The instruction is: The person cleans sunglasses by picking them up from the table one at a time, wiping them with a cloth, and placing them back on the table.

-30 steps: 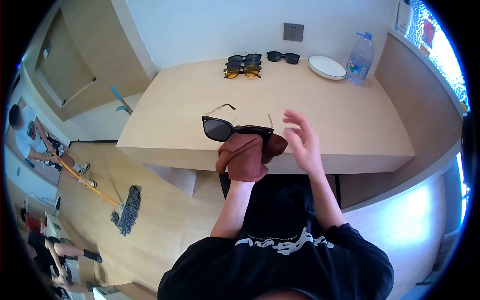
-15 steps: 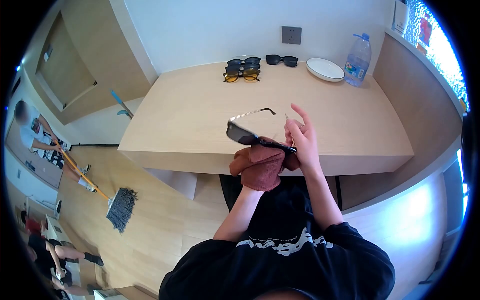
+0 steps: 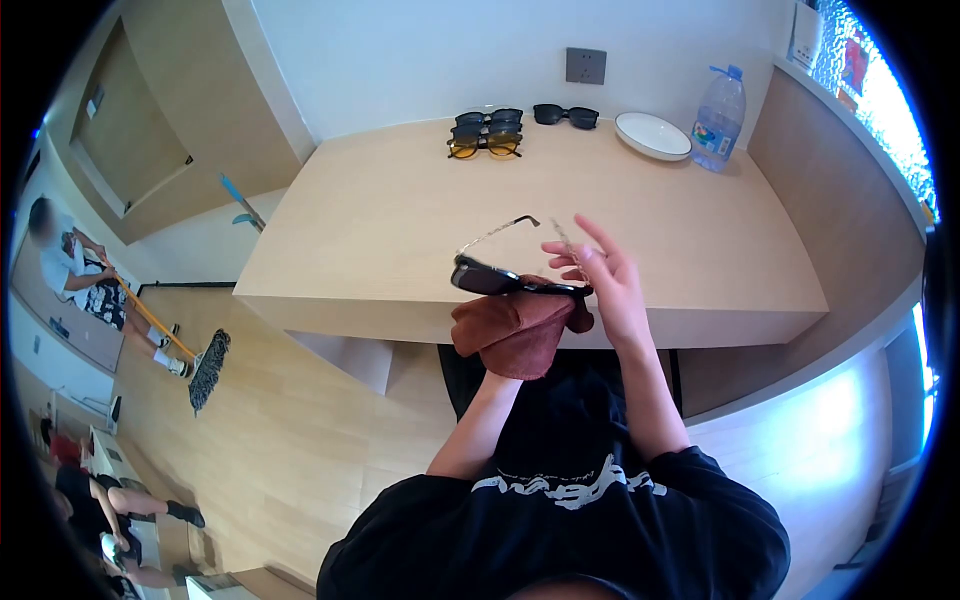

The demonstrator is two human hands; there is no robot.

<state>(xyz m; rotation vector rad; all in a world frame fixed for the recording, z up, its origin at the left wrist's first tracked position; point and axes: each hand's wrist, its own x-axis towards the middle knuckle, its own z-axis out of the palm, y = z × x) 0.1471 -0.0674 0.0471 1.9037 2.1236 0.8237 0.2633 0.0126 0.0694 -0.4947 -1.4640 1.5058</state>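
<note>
Pale desk [image 3: 380,230] against white wall [image 3: 430,60]. Left wrist [image 3: 503,384] bent upward from near side; left hand hidden in brown cloth [image 3: 520,335], grip closed through it on glasses [image 3: 480,277], held above the desk's near edge, temples pointing far. Right hand [image 3: 617,285] raised at the right temple [image 3: 570,248], fingers partly spread; cannot tell whether its grip pinches. Far right: plate [image 3: 652,138] beside bottle [image 3: 718,115], fill unclear.
</note>
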